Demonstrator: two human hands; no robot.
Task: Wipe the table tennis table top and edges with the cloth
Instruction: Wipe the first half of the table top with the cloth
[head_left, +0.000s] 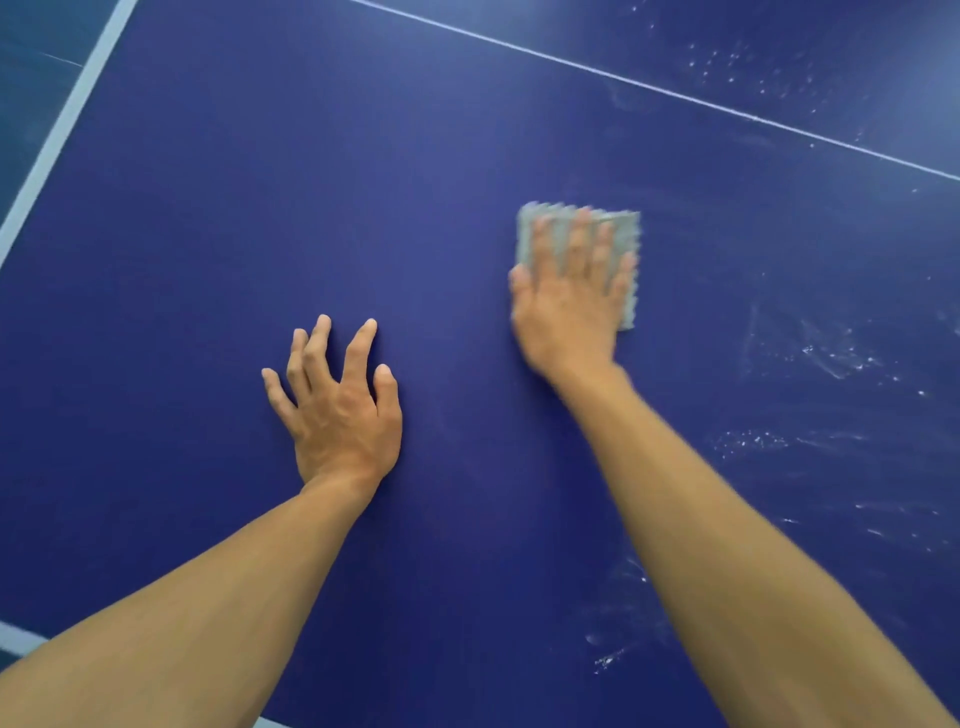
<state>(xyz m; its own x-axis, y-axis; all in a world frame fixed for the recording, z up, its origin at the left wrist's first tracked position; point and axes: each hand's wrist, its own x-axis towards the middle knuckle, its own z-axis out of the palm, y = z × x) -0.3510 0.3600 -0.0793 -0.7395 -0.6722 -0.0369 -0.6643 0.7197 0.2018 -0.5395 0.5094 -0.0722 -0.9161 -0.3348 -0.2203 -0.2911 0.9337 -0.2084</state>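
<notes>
Right grip (569, 306) lies flat on the one grey cloth (626, 228), fingers straight and spread, pressing it onto the blue counter (363, 182) a bit right of middle. The cloth pokes out past the fingertips and the pinky side. The rest is under the palm, and it's all pretty blurry. Left grip (337, 410) holds nothing, fingers splayed apart with tips on the counter, well apart from the cloth toward the left edge. Dusty smears (831, 358) sit toward the right edge, and one thin white line (649, 88) crosses the far part.
</notes>
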